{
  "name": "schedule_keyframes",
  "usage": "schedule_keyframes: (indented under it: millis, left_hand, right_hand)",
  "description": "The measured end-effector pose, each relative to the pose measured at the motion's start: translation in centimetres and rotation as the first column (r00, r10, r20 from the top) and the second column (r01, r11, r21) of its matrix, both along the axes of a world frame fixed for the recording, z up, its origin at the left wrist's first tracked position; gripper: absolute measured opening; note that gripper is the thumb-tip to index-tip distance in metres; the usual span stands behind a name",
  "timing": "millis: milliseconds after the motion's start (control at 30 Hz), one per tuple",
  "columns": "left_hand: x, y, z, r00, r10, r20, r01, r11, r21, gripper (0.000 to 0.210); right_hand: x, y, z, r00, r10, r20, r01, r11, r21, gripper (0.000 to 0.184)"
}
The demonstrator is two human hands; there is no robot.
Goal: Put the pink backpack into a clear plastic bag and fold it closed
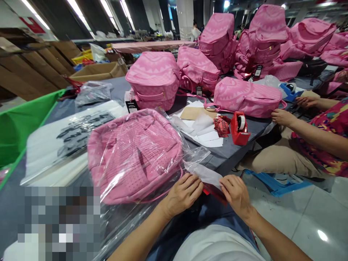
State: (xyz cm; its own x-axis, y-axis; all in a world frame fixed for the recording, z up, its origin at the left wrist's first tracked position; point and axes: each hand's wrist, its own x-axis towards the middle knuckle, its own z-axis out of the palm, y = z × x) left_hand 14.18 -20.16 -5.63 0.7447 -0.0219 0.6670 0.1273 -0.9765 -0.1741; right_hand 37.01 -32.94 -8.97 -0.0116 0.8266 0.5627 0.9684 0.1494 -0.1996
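A sheet of thin white paper (203, 174) stretches between my two hands at the table's front edge. My left hand (185, 192) is closed on its left end, fingers curled over. At the right end, my right hand (237, 195) pinches the paper between thumb and fingers. Just beneath the paper hangs a dark red, flat piece (216, 194), partly hidden; its kind is unclear. Left of my hands lies a pink backpack (136, 156) inside a clear plastic bag, its straps side facing up. The bag's loose end (199, 155) reaches close to the paper.
A red tape dispenser (240, 130), red packets (222, 125) and white papers (214, 139) lie beyond my hands. Several pink backpacks (153, 78) stand behind. Plastic bags (73, 127) lie left, near a green bin (27, 127). A co-worker's hand (282, 117) touches a backpack at right.
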Motion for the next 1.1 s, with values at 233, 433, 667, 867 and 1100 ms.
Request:
schedule_keyframes:
  millis: [233, 433, 667, 867, 1100]
  left_hand:
    - [-2.1, 1.1, 1.0, 0.993, -0.114, -0.035, 0.110, 0.990, -0.090, 0.024]
    - [-0.4, 1.2, 0.9, 0.994, -0.035, -0.100, 0.035, 0.999, -0.002, 0.023]
    - [2.2, 0.9, -1.1, 0.980, 0.047, -0.194, -0.040, 0.998, 0.040, 0.018]
    - [4.3, 1.2, 0.1, 0.967, -0.078, -0.244, 0.084, 0.996, 0.013, 0.014]
    - [5.3, 1.0, -0.4, 0.873, -0.117, -0.473, 0.097, 0.993, -0.066, 0.008]
  right_hand:
    - [2.2, 1.9, -1.8, 0.993, -0.033, -0.110, 0.027, 0.998, -0.059, 0.031]
    - [2.3, 1.9, -1.9, 0.977, 0.102, -0.185, -0.102, 0.995, 0.012, 0.030]
    - [3.1, 0.4, -0.9, 0.981, 0.186, -0.057, -0.184, 0.982, 0.035, 0.025]
    - [1.4, -1.5, -0.9, 0.957, 0.276, 0.084, -0.285, 0.950, 0.126, 0.019]
    - [-0.6, -4.0, -0.7, 0.948, 0.317, 0.029, -0.318, 0.939, 0.129, 0.017]
